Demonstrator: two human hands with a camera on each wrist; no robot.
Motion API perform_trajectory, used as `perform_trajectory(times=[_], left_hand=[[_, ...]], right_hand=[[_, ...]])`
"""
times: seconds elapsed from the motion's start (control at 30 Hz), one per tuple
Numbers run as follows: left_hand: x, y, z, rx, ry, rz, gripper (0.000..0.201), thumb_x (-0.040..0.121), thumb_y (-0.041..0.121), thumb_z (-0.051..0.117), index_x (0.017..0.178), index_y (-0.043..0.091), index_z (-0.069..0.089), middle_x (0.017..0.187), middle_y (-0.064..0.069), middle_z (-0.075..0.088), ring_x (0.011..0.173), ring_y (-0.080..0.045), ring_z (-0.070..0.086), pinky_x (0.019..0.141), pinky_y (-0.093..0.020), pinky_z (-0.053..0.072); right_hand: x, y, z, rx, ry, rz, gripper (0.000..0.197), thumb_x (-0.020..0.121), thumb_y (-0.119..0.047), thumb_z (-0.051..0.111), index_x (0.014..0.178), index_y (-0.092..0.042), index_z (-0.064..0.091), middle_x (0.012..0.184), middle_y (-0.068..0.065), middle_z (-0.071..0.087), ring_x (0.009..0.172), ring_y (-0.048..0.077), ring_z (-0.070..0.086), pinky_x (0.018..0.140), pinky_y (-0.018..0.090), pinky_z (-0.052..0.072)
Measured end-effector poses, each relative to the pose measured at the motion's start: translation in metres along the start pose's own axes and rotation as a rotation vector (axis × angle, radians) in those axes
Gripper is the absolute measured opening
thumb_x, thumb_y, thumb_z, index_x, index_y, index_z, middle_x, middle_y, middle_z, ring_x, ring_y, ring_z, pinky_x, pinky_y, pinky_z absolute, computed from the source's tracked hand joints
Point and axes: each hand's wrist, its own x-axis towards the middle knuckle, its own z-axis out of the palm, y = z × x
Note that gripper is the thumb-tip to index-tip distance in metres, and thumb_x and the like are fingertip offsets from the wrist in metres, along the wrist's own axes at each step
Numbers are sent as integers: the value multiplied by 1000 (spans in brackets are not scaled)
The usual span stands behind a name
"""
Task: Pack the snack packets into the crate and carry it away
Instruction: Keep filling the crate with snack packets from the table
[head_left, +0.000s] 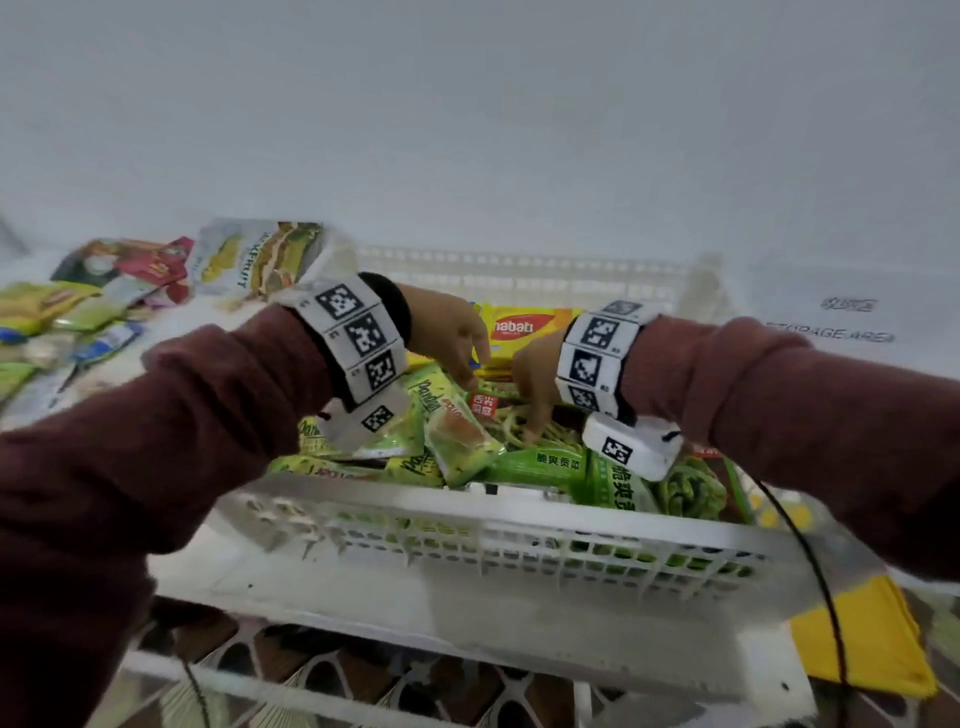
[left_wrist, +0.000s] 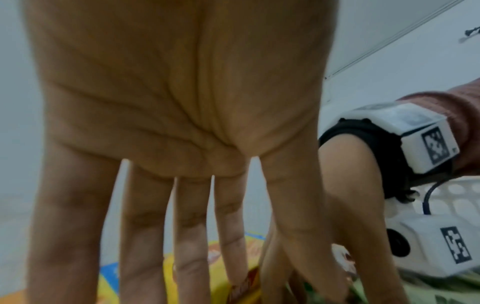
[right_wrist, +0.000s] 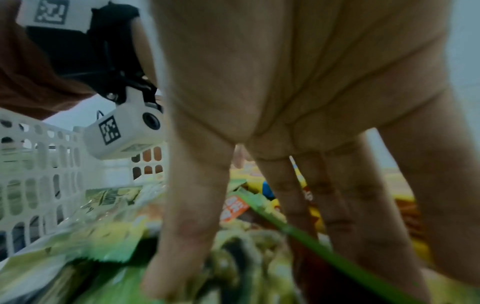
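A white slotted crate (head_left: 519, 551) stands on the table, heaped with green snack packets (head_left: 540, 462) and a yellow Nabati packet (head_left: 524, 327) at the back. Both hands are down inside it, close together. My left hand (head_left: 467, 358) hangs over the yellow packet (left_wrist: 110, 292) with straight, spread fingers (left_wrist: 192, 257) and holds nothing. My right hand (head_left: 535, 410) has its fingers spread straight down, tips resting on a green packet (right_wrist: 109, 288) in the middle of the heap. The crate's left wall (right_wrist: 33, 185) shows in the right wrist view. Nothing is gripped.
Loose snack packets (head_left: 104, 306) lie in a pile on the table left of the crate, a jackfruit packet (head_left: 254, 260) nearest its corner. A "storage area" label (head_left: 841, 332) is on the table to the right. A yellow sheet (head_left: 857, 639) lies low right.
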Motion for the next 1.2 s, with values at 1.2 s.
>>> perform_trajectory(times=[1.2], left_hand=[[36,30,42,67,-37,385,59,86,36,62,134,13,37,135,-8,45,116,-28,52,97,-40,45]], right_hand=[[-28,84,17,413,483,900,52,85,-14,55,133,-9,34,118,18,56,108,41,56,95,51,44]])
